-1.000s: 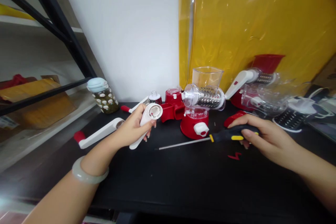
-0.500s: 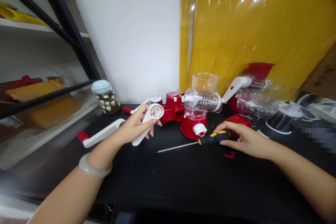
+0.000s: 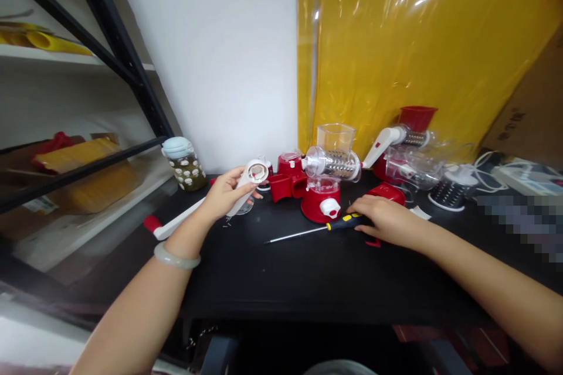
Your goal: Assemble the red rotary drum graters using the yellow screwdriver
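My left hand (image 3: 225, 194) is closed round a white plastic crank handle (image 3: 248, 183), its round socket end pointing up and right. My right hand (image 3: 383, 218) lies over the black and yellow grip of a screwdriver (image 3: 316, 228) that rests on the black table (image 3: 308, 275), with its metal shaft pointing left. Just behind the screwdriver stands a red rotary grater (image 3: 325, 179) with a clear drum and hopper. A second white crank handle with a red knob (image 3: 169, 224) lies on the table under my left wrist.
Red grater parts (image 3: 288, 179) sit behind my left hand. More grater units (image 3: 407, 149) and a drum blade (image 3: 446, 190) stand at the right before a yellow plastic sheet (image 3: 417, 41). A patterned jar (image 3: 185, 164) stands at the left by a black shelf frame (image 3: 109, 29).
The view has pulled back and tilted. My right hand slid left along the screwdriver and now lies flatter over its grip. My left hand keeps the crank handle.
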Demonstrator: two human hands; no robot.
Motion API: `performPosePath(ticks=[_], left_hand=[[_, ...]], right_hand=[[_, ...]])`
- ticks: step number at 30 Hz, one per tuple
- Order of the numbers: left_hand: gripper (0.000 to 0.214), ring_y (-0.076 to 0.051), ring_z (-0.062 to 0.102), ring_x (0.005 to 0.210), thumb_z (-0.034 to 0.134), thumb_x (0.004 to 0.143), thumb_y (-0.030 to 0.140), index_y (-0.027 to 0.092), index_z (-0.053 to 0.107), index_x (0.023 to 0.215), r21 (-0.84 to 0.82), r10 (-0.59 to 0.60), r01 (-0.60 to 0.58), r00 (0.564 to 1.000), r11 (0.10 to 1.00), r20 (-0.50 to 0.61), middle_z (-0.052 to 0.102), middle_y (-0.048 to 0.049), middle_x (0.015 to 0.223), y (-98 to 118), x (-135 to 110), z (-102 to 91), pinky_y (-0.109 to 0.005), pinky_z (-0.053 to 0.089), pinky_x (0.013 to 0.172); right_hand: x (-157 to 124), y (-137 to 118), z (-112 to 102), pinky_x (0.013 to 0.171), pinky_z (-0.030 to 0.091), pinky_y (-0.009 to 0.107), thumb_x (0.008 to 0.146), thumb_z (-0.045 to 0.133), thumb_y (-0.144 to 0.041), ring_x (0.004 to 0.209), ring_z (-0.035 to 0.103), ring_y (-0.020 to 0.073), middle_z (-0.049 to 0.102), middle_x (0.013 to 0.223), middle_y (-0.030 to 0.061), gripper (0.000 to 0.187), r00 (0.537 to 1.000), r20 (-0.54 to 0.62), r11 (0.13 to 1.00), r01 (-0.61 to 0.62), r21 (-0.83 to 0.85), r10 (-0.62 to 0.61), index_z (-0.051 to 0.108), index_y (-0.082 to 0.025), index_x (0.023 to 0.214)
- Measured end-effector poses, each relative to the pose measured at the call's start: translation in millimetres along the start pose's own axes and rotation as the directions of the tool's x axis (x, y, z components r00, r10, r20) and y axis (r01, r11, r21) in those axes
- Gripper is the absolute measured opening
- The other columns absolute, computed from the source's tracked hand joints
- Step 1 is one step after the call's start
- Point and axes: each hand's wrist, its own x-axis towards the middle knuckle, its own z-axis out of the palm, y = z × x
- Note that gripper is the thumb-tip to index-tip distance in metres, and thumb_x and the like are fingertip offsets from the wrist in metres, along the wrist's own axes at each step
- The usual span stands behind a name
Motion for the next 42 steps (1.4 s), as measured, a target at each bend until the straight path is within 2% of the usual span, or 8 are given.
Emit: performPosePath(ticks=[5,11,14,18,25,30,35,42], left_hand=[[0.047,-0.016,0.071,0.067,0.071,0.08,0.043,0.015,0.055,0.115,0.03,0.002,-0.002,1.0,1.0,0.006,0.074,-0.014,0.108,-1.3,0.6,-3.6,-0.024,0.056,0.053],[0.047,-0.014,0.069,0.065,0.069,0.082,0.041,0.014,0.053,0.118,0.028,0.014,-0.014,1.0,1.0,0.001,0.072,-0.0148,0.109,-2.0,1.7,-7.5,-0.02,0.052,0.049],[0.048,-0.014,0.068,0.063,0.07,0.081,0.042,0.014,0.053,0.116,0.033,0.019,-0.019,1.0,0.999,0.012,0.073,-0.0139,0.107,-3.3,2.0,-6.8,-0.021,0.052,0.048],[0.049,-0.014,0.067,0.063,0.07,0.081,0.044,0.015,0.053,0.117,0.052,0.048,-0.048,0.999,0.998,-0.007,0.073,-0.0125,0.105,-8.1,3.0,-7.0,-0.022,0.052,0.049],[0.055,-0.017,0.068,0.063,0.07,0.081,0.049,0.015,0.057,0.122,0.177,0.174,-0.135,0.958,0.975,-0.227,0.074,-0.0119,0.104,-22.9,9.3,-13.9,-0.024,0.053,0.053],[0.053,-0.018,0.069,0.064,0.069,0.082,0.05,0.016,0.059,0.122,0.24,0.201,-0.144,0.952,0.96,-0.232,0.074,-0.0106,0.102,-27.6,11.5,-14.4,-0.024,0.052,0.051],[0.052,-0.019,0.069,0.063,0.068,0.082,0.05,0.014,0.06,0.12,0.28,0.194,-0.132,0.959,0.951,-0.205,0.075,-0.0102,0.096,-22.8,10.1,-12.4,-0.024,0.051,0.051],[0.053,-0.018,0.068,0.062,0.068,0.082,0.052,0.015,0.06,0.119,0.292,0.203,-0.136,0.955,0.947,-0.214,0.076,-0.0091,0.095,-26.4,12.3,-14.8,-0.023,0.051,0.051]], right_hand=[[-0.1,-23.8,-15.8,0.067,0.041,0.033,0.082,0.07,-0.023,0.079,0.063,0.0238,0.067,0.085,0.0069,0.01,0.997,-0.039,0.921,0.049,-0.386,-0.069,0.065,-0.017,0.088],[20.7,-83.9,-9.1,0.062,0.034,0.032,0.092,0.058,-0.021,0.069,0.058,0.0175,0.063,0.076,0.002,0.012,0.953,-0.035,0.905,0.275,-0.325,-0.302,0.06,-0.02,0.081],[56.6,-115.1,2.1,0.061,0.034,0.031,0.097,0.052,-0.027,0.073,0.057,0.0185,0.062,0.077,0.0032,0.018,0.901,-0.023,0.884,0.421,-0.202,-0.434,0.062,-0.019,0.084],[124.8,-145.7,24.1,0.075,0.043,0.03,0.099,0.046,-0.027,0.092,0.06,0.0186,0.067,0.096,0.0069,0.02,0.857,-0.062,0.859,0.508,-0.065,-0.511,0.064,-0.017,0.102],[204.9,-185.0,64.9,0.075,0.047,0.035,0.1,0.035,-0.016,0.092,0.066,0.0241,0.071,0.102,0.0134,0.03,0.873,-0.035,0.873,0.484,-0.06,-0.486,0.065,-0.012,0.101],[216.3,-197.5,80.5,0.072,0.048,0.033,0.097,0.037,-0.016,0.089,0.066,0.0231,0.073,0.102,0.0107,0.031,0.843,0.008,0.842,0.537,-0.055,-0.537,0.068,-0.015,0.093],[214.1,-199.3,77.2,0.069,0.048,0.031,0.092,0.042,-0.013,0.085,0.066,0.0219,0.074,0.089,0.0077,0.03,0.821,0.017,0.819,0.57,-0.066,-0.57,0.071,-0.018,0.085],[209.2,-201.5,69.5,0.066,0.051,0.033,0.092,0.045,-0.011,0.082,0.069,0.023,0.074,0.085,0.01,0.027,0.852,-0.039,0.85,0.518,-0.094,-0.523,0.071,-0.015,0.085]])
